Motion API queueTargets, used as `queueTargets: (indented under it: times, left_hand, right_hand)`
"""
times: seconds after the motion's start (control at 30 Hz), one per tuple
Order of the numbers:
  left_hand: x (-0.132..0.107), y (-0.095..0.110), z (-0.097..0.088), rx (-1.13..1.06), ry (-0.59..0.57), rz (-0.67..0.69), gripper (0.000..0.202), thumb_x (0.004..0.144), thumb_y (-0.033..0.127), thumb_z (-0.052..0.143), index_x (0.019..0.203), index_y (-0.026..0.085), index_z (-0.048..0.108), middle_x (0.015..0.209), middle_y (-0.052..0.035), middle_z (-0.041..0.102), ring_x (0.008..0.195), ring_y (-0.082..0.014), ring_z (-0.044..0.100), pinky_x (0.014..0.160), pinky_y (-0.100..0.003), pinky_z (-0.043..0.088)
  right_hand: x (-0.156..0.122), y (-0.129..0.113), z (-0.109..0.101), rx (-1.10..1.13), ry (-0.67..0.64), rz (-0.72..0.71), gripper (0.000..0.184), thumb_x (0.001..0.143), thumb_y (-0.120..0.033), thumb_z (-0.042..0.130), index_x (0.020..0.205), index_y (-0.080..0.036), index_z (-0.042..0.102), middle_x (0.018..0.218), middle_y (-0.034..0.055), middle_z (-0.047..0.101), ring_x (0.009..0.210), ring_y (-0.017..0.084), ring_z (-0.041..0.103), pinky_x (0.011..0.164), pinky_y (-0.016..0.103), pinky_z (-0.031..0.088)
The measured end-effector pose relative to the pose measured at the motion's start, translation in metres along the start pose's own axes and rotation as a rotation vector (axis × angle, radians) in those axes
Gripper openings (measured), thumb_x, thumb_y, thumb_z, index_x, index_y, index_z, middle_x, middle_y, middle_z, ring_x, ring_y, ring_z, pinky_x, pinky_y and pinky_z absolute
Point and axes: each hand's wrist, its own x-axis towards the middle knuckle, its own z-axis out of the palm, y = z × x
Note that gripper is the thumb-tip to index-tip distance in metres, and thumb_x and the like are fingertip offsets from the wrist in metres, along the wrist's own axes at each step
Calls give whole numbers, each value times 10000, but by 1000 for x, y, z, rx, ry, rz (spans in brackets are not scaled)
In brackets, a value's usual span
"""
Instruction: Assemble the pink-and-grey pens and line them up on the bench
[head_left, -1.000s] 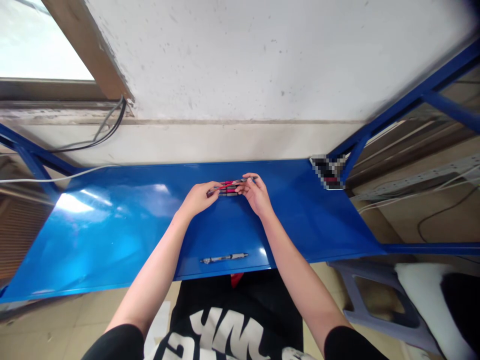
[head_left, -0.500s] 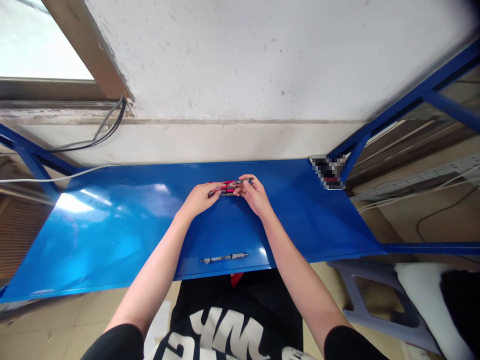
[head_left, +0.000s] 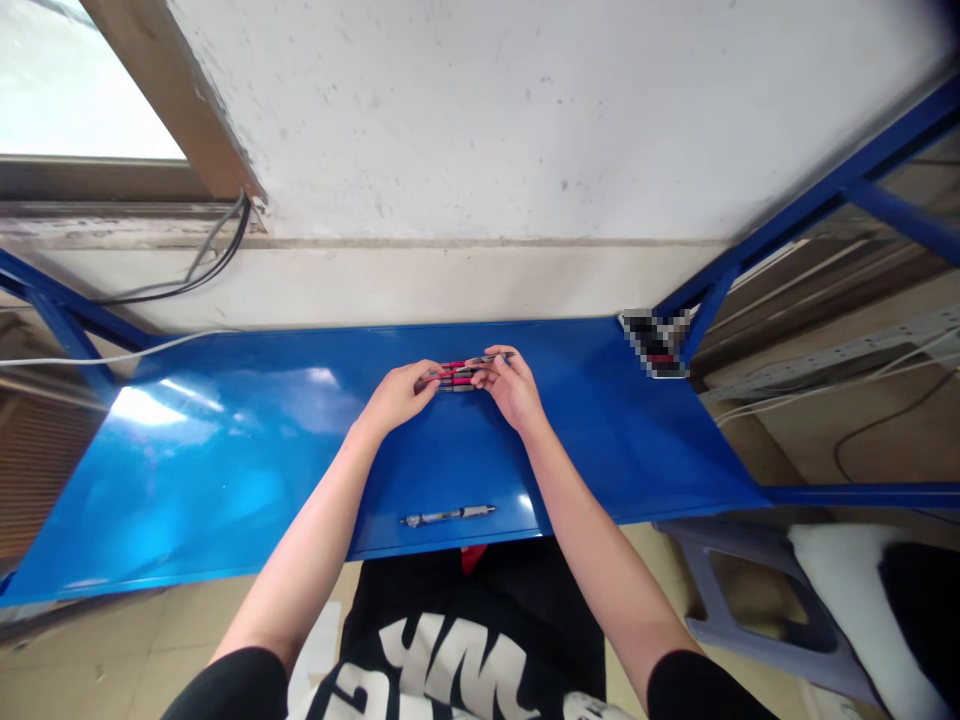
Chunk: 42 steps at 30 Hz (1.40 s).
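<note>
Several red and black pens (head_left: 459, 380) lie side by side in a bundle near the back of the blue table. My left hand (head_left: 405, 390) is closed round the bundle's left end, thumb toward me. At its right end my right hand (head_left: 511, 385) pinches a pen (head_left: 480, 361) between thumb and fingers, just over the others; its lower fingers are close to the bundle. My fingers hide parts of the pens. A single grey and clear pen (head_left: 448, 516) rests near the table's front edge, between my forearms.
The blue metal table (head_left: 247, 500) stands against a white wall (head_left: 465, 150). A pixelated object (head_left: 656, 343) sits at its back right corner. A white cable (head_left: 150, 350) crosses the back left. Blue frame bars rise at both sides, and a grey plastic stool (head_left: 720, 600) stands right.
My right hand has shifted slightly to the right with the pen it pinches, its fingers a little more apart. My left hand stays nearly where it was on the bundle.
</note>
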Motion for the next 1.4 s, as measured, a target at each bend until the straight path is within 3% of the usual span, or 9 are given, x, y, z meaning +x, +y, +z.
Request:
queueTargets:
  times: [0.5,0.7,1.03,1.4]
  left_hand:
    - [0,-4,3,-46,24,-4,155,938,218,573,1076,204,642,915,-28,723,706,-143,622,678,-263,473]
    - [0,-1,2,-23,4,-14,127,968,320,592,997,205,637,856,-16,704,712,-153,617,684,-269,459]
    - [0,1,0,12,-12,-40,134,976,298,536,959,206,633,706,10,640,617,-147,573,622,-259,400]
    - [0,1,0,24,-9,-54,140,974,298,540,975,207,647,698,10,659,614,-149,595,611,-258,400]
  right_hand:
    - [1,3,-3,-28,30,17,306,923,-529,691,1040,-280,557,938,26,780,713,159,722,686,305,571]
    - [1,3,-5,-33,-1,24,281,927,-509,700,1041,-278,587,890,14,779,717,165,740,690,297,572]
    - [0,2,-4,-49,10,34,297,909,-524,711,1017,-276,591,881,15,778,724,177,746,672,302,576]
    - [0,2,-2,-77,34,3,308,914,-539,698,1026,-276,583,925,26,792,722,167,740,663,289,560]
